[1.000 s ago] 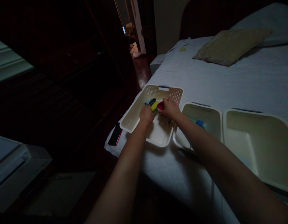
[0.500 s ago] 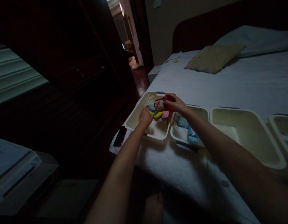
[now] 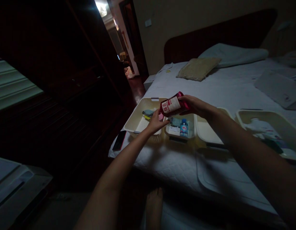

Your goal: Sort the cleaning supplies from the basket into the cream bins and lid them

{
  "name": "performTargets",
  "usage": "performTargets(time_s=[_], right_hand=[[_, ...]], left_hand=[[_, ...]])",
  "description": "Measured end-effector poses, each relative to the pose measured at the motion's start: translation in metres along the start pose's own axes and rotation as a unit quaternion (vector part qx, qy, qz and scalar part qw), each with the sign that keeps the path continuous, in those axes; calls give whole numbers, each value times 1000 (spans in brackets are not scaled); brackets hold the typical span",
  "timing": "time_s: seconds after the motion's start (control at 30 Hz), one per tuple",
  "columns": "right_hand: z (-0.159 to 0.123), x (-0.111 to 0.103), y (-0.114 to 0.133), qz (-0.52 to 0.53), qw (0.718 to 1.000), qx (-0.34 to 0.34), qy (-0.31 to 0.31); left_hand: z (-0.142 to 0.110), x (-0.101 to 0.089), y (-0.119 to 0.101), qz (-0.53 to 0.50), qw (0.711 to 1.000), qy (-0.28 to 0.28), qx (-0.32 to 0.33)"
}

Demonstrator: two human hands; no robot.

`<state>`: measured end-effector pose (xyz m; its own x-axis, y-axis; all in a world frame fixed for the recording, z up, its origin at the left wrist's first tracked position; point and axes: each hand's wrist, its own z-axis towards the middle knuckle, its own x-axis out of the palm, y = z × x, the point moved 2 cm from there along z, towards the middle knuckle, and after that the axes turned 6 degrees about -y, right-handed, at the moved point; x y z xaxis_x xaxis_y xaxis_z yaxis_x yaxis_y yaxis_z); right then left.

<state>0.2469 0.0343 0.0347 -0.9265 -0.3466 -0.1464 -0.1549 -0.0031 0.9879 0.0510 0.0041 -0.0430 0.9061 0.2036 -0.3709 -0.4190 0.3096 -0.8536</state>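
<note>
Right hand (image 3: 192,107) first: the fingers (image 3: 183,101) are pressed together and wrapped around a red-and-white bottle (image 3: 173,106), gripping it firmly, and it's tilted with its low end to the left, up above the baskets! The white label with red characters faces the camera. Over to the left hand (image 3: 155,124): its fingers (image 3: 159,118) are stretched out close together, right up by the bottle's low end, though whether they're touching it I can't tell.

Beneath them sits a cream perforated basket (image 3: 150,100), holding a folded blue-grey cloth (image 3: 148,112) and a bit of pink (image 3: 160,116). Just to its right, a cream tray (image 3: 179,137) carries a small water bottle with a blue cap (image 3: 183,128). Further right, a cream tub (image 3: 265,119) holds white items. All of this stands on a white quilted mattress (image 3: 167,163), with a black phone (image 3: 119,140) lying at its left edge. Far up the bed, a tan cushion (image 3: 198,69) rests, and down at the near side, a bare foot (image 3: 154,207) shows!
</note>
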Motion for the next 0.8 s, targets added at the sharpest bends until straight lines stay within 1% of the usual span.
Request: performTargets(time_s=[0.07, 0.17, 0.27, 0.37, 0.5, 0.63, 0.7, 0.8], right_hand=[[-11, -7, 2, -22, 1000, 2, 3], [-22, -15, 4, -40, 999, 7, -5], [-28, -20, 5, -48, 999, 11, -9], [-30, -23, 5, -50, 999, 19, 5], [-33, -24, 2, -52, 998, 30, 20], [-35, -23, -2, -39, 997, 58, 26], [-33, -22, -5, -30, 996, 73, 41], [-29, -19, -9, -21, 994, 82, 72]], left_hand=[[-6, 8, -11, -66, 998, 20, 8], [-12, 17, -25, -132, 990, 38, -12], [-17, 21, -34, -158, 986, 50, -30], [-19, 24, -39, -169, 983, 56, -38], [-20, 26, -41, -191, 979, 44, -49], [-21, 28, -44, -233, 968, 33, -91], [-21, 27, -45, -246, 963, 22, -108], [-20, 24, -44, -249, 962, 11, -115]])
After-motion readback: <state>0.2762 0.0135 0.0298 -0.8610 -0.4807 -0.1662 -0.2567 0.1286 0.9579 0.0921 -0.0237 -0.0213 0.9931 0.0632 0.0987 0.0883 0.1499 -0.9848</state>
